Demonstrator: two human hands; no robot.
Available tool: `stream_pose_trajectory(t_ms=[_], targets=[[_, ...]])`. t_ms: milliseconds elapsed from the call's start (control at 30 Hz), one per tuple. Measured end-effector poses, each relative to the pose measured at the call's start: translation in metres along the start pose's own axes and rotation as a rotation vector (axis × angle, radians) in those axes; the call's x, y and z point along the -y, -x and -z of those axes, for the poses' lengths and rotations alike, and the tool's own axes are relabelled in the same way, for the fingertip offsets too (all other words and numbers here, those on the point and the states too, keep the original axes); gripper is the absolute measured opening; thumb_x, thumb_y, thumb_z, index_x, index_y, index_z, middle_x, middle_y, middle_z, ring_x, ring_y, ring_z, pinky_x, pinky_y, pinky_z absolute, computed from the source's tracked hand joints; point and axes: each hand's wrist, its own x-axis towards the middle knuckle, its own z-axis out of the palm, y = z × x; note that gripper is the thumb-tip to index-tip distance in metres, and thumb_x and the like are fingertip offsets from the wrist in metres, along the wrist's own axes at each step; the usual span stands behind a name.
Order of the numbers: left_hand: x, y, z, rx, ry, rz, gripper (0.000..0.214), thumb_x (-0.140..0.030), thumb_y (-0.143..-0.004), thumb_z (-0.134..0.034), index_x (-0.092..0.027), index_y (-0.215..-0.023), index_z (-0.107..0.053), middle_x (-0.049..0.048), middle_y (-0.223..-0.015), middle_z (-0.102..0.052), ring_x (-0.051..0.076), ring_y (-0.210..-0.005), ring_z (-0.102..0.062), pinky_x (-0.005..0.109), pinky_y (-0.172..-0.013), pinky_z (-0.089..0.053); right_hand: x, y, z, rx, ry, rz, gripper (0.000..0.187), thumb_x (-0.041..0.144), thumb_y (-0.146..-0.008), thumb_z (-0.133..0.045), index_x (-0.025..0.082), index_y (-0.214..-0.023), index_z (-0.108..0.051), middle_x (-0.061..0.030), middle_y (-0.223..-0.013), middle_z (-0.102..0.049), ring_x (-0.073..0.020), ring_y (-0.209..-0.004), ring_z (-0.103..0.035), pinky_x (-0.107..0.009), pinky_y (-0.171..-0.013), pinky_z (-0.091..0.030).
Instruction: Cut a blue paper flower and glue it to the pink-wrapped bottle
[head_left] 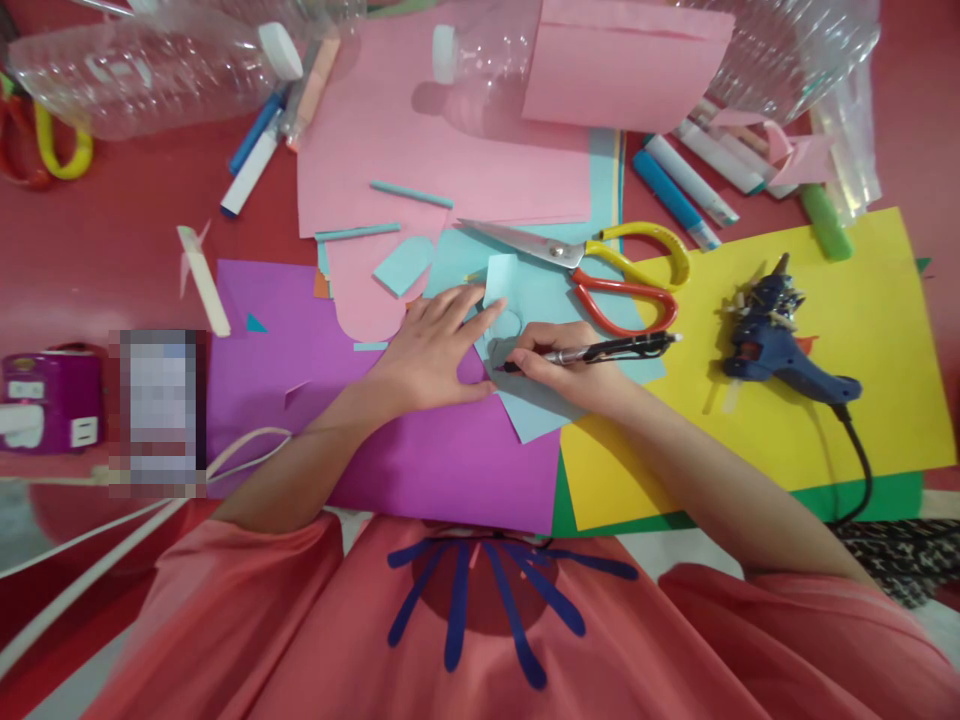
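My right hand [574, 370] grips a black and silver pen [611, 349], its tip down on a light blue paper sheet [536, 405]. Faint curved lines show on that paper near the tip. My left hand [439, 350] lies flat with fingers spread, pressing on the paper's left side. Between the hands a small pale blue paper piece [501, 278] stands out from the sheet. Just beyond lie scissors [559, 252] with one yellow and one red handle, blades pointing left. A cut light blue piece [405, 265] rests on pink paper [367, 300] beyond my left fingers.
A blue glue gun [787, 360] lies on yellow paper [885, 420] at right. Purple paper [450, 470] spreads under my left arm. Plastic bottles [150, 70] and markers [675, 195] line the back. A phone [161, 400], a purple power adapter [56, 400] and white cables [105, 560] are at left.
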Motion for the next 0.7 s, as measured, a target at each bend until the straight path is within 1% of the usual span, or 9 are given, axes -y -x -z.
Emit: stream_pose_trajectory(t_ms=[67,133,233,333,533,700], targets=[[0.0003,-0.0004,-0.0006,0.000,-0.001,0.003,0.083,-0.045,-0.080,-0.064,-0.018,-0.153,-0.034,0.0181,-0.157,-0.035,0.039,-0.143,-0.032,0.055,-0.114,-0.029,0.0004,-0.0007,0.0016,0.055,-0.032,0.005,0.026,0.033,-0.082,-0.053,0.019,-0.061,-0.051,0.0026,-0.053,-0.047,-0.0093,-0.052,-0.039,-0.025,-0.051,-0.031],[0.0007,-0.0007,-0.0012,-0.001,-0.001,0.006,0.084,-0.046,-0.080,-0.064,-0.018,-0.153,-0.034,0.0177,-0.157,-0.035,0.038,-0.143,-0.032,0.056,-0.114,-0.028,0.0008,-0.0011,0.0029,0.082,-0.050,0.000,0.027,0.034,-0.083,-0.053,0.019,-0.060,-0.050,0.0027,-0.052,-0.046,-0.0093,-0.052,-0.038,-0.026,-0.051,-0.030],[0.0010,-0.0006,-0.0015,-0.009,0.003,0.007,0.083,-0.046,-0.079,-0.064,-0.020,-0.152,-0.035,0.0169,-0.156,-0.036,0.038,-0.143,-0.032,0.055,-0.114,-0.029,0.0016,-0.0008,0.0029,0.056,-0.040,0.000,0.026,0.035,-0.083,-0.053,0.019,-0.064,-0.053,0.0020,-0.054,-0.049,-0.0102,-0.054,-0.042,-0.026,-0.053,-0.033],[0.0008,-0.0003,-0.0011,-0.015,0.003,0.004,0.082,-0.045,-0.079,-0.065,-0.021,-0.152,-0.035,0.0162,-0.156,-0.037,0.037,-0.143,-0.032,0.055,-0.113,-0.029,0.0026,-0.0001,0.0020,0.046,-0.024,0.012,0.026,0.037,-0.084,-0.053,0.018,-0.066,-0.054,0.0023,-0.056,-0.049,-0.0098,-0.055,-0.041,-0.025,-0.054,-0.033],[0.0000,-0.0009,0.0008,0.004,0.010,0.007,0.083,-0.045,-0.079,-0.065,-0.020,-0.152,-0.034,0.0168,-0.155,-0.036,0.039,-0.143,-0.032,0.055,-0.113,-0.030,0.0025,-0.0009,0.0050,0.135,-0.062,0.016,0.029,0.034,-0.083,-0.051,0.019,-0.058,-0.049,0.0031,-0.052,-0.046,-0.0082,-0.051,-0.036,-0.025,-0.050,-0.030],[-0.0002,-0.0005,0.0013,0.002,0.018,0.012,0.083,-0.042,-0.079,-0.066,-0.021,-0.152,-0.034,0.0174,-0.155,-0.037,0.040,-0.143,-0.032,0.056,-0.113,-0.030,0.0030,-0.0015,0.0057,0.106,-0.057,0.020,0.027,0.035,-0.084,-0.053,0.019,-0.063,-0.052,0.0036,-0.053,-0.045,-0.0090,-0.052,-0.038,-0.025,-0.051,-0.030]])
